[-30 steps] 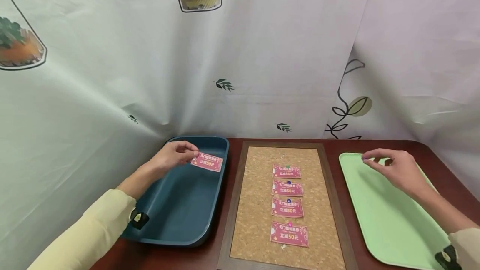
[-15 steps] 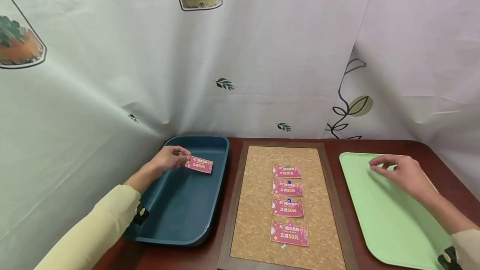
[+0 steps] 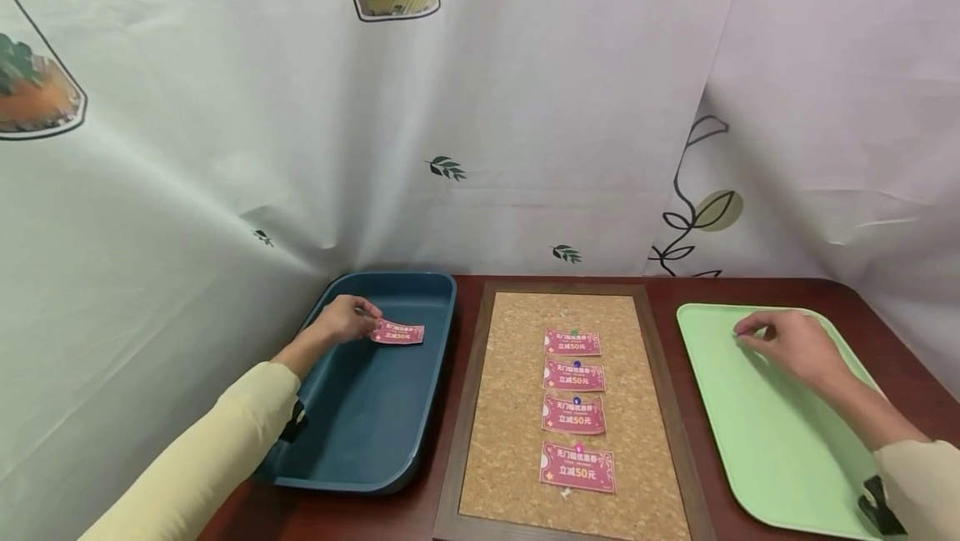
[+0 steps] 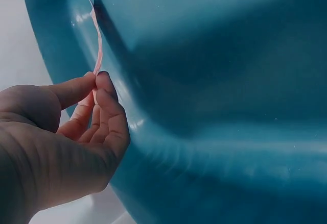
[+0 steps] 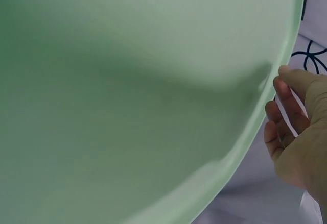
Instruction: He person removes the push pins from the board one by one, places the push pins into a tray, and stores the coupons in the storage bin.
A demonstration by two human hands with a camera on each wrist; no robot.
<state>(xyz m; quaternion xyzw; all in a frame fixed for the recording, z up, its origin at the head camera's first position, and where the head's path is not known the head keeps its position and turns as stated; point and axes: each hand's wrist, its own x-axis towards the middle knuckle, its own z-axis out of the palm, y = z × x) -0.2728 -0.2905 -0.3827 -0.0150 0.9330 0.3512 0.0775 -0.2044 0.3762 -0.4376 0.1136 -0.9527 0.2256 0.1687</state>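
Over the dark blue tray [image 3: 360,408], my left hand [image 3: 343,320] pinches a pink coupon [image 3: 399,333] by its left end. The left wrist view shows this coupon [image 4: 99,45] edge-on between thumb and fingers of the hand [image 4: 66,137]. Above the far left part of the green tray [image 3: 787,433], my right hand [image 3: 802,348] has thumb and forefinger together on a tiny purple thing [image 3: 738,335], seemingly a pushpin. In the right wrist view the hand [image 5: 306,132] hides it beside the green rim [image 5: 255,117].
Between the trays lies a wood-framed cork board [image 3: 502,408]. Several pink coupons are pinned on it in a column, the nearest [image 3: 577,468] with a pink pin. The dark red table [image 3: 337,516] meets a patterned cloth [image 3: 525,107] behind.
My left hand has drawn the coupon a little left and lower over the blue tray. The right hand has shifted slightly right over the green tray, its fingertips still together.
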